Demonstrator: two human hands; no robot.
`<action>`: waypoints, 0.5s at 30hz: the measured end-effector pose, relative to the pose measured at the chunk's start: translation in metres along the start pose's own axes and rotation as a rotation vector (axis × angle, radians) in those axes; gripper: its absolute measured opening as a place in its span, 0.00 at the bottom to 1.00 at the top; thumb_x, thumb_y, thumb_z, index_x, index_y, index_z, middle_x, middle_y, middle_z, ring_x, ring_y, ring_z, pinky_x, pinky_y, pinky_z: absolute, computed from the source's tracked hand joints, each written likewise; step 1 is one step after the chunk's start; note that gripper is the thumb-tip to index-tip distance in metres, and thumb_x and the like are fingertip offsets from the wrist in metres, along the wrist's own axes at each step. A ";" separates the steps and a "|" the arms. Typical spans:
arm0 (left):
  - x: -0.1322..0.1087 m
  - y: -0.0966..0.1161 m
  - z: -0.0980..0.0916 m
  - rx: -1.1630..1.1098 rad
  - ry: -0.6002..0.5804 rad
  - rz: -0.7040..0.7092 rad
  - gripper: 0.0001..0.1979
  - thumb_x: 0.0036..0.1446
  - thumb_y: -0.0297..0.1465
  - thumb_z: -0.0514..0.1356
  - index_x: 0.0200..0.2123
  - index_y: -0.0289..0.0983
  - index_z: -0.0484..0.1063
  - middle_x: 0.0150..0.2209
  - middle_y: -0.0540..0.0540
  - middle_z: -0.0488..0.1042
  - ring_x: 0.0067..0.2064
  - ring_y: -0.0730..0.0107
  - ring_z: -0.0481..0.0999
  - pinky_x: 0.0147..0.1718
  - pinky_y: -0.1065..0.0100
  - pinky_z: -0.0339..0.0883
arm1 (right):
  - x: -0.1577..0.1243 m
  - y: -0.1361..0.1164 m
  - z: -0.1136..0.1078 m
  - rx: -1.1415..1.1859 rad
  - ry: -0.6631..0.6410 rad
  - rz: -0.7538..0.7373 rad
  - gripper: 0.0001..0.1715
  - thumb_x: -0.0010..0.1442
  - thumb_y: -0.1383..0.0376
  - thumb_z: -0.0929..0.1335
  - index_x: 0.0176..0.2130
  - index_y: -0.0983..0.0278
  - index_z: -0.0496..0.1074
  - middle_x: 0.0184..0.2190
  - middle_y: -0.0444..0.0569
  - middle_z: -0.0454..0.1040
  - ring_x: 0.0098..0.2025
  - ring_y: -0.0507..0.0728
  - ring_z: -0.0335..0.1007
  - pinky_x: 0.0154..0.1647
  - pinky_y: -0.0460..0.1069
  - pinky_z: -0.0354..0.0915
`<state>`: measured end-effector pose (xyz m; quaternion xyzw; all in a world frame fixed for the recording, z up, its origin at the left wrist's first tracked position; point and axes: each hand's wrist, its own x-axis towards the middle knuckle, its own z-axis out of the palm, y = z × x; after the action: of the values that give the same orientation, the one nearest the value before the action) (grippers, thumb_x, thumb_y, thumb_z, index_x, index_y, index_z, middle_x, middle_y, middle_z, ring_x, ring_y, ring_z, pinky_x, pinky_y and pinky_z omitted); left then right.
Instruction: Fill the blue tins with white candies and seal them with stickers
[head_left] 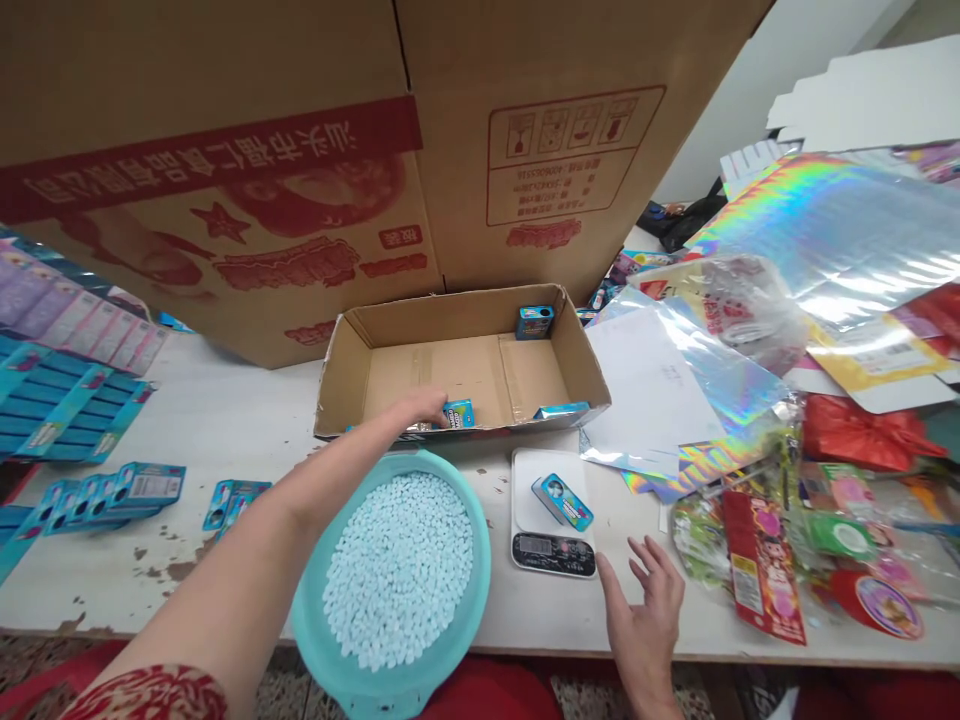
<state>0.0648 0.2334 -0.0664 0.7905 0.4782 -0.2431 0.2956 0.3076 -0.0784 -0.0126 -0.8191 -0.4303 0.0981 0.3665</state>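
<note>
My left hand reaches over the teal basin into the shallow cardboard box. Its fingers are closed at the end of a small blue candy box by the near wall; the fingertips are partly hidden. My right hand is open, thumb and fingers apart, with nothing in it, just right of a small digital scale. On the scale's white plate lies another blue candy box. Pale blue candy pellets fill much of the teal basin at the table's front edge.
A large printed carton stands behind the shallow box. Stacked blue boxes and several loose ones sit at the left. Shiny sheets, plastic bags and a red packet crowd the right side.
</note>
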 end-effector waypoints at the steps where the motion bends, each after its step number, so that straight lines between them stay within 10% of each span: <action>1: 0.000 -0.001 0.001 -0.013 0.004 -0.011 0.18 0.38 0.39 0.67 0.34 0.36 0.78 0.34 0.39 0.78 0.38 0.57 0.76 0.33 0.69 0.63 | 0.001 -0.004 0.001 0.010 -0.001 -0.011 0.25 0.56 0.53 0.69 0.49 0.64 0.68 0.52 0.60 0.63 0.54 0.65 0.61 0.46 0.63 0.68; 8: -0.023 -0.016 -0.016 -0.226 0.317 -0.098 0.20 0.45 0.40 0.64 0.41 0.36 0.74 0.35 0.42 0.75 0.37 0.60 0.72 0.31 0.69 0.57 | -0.001 -0.039 0.013 0.009 -0.009 -0.207 0.21 0.58 0.59 0.69 0.50 0.63 0.67 0.52 0.60 0.64 0.54 0.65 0.62 0.50 0.66 0.64; 11: -0.065 -0.023 -0.021 -0.693 0.577 -0.007 0.17 0.43 0.38 0.67 0.38 0.38 0.75 0.26 0.50 0.69 0.30 0.69 0.66 0.28 0.72 0.53 | -0.007 -0.051 0.022 0.064 -0.040 -0.305 0.20 0.58 0.62 0.69 0.50 0.62 0.67 0.50 0.58 0.66 0.53 0.64 0.64 0.52 0.64 0.64; 15: -0.134 -0.004 0.002 -1.162 0.592 0.080 0.13 0.39 0.32 0.69 0.32 0.38 0.76 0.19 0.55 0.57 0.24 0.76 0.56 0.25 0.73 0.47 | -0.013 -0.067 0.037 0.230 -0.169 -0.284 0.25 0.57 0.64 0.70 0.53 0.61 0.64 0.51 0.57 0.66 0.54 0.63 0.64 0.51 0.63 0.65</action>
<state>0.0042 0.1518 0.0209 0.5528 0.5632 0.2939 0.5393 0.2398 -0.0449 0.0051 -0.6918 -0.5566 0.1622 0.4304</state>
